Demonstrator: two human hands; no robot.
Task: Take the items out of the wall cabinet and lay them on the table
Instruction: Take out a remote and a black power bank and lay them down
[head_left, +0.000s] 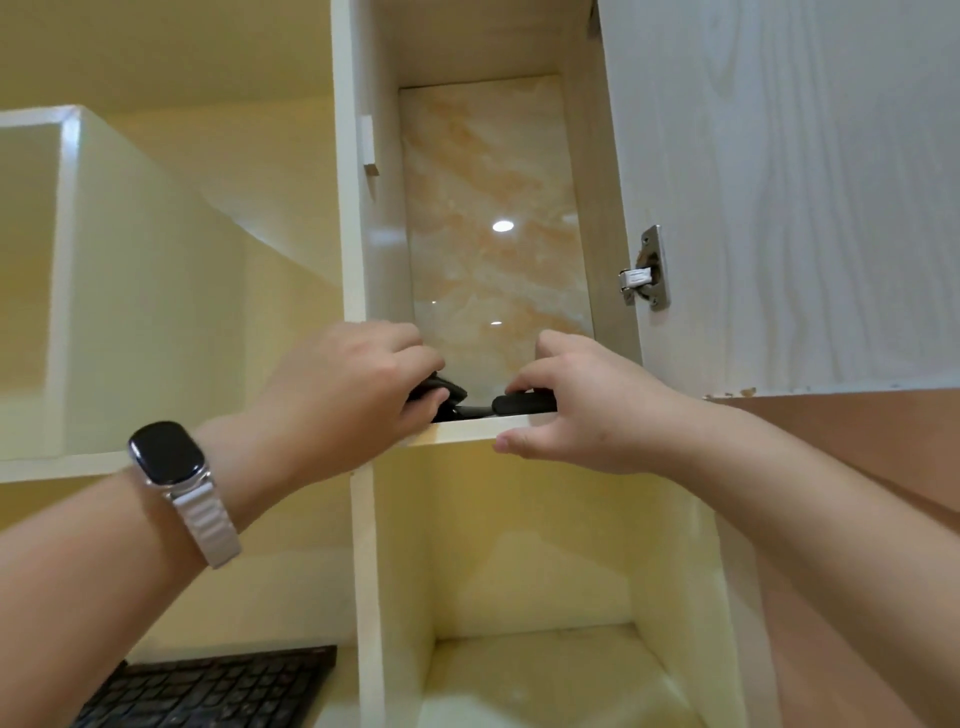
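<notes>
Cream shelving (156, 291) is filling the frame's left; a marble-patterned panel (493, 218) at center is reflecting a ceiling light.

Both forearms are bare, with no sleeves in view. The left hand (358, 384) has a smartwatch (166, 453) on its wrist: a rounded rectangular black face in a silvery case, on a pale grey band that looks like linked segments. The right hand (582, 402) wears nothing visible.

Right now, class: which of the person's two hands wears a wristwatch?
The left hand: a black-faced watch with a pale band sits on its wrist. The right hand has a bare wrist.
</notes>
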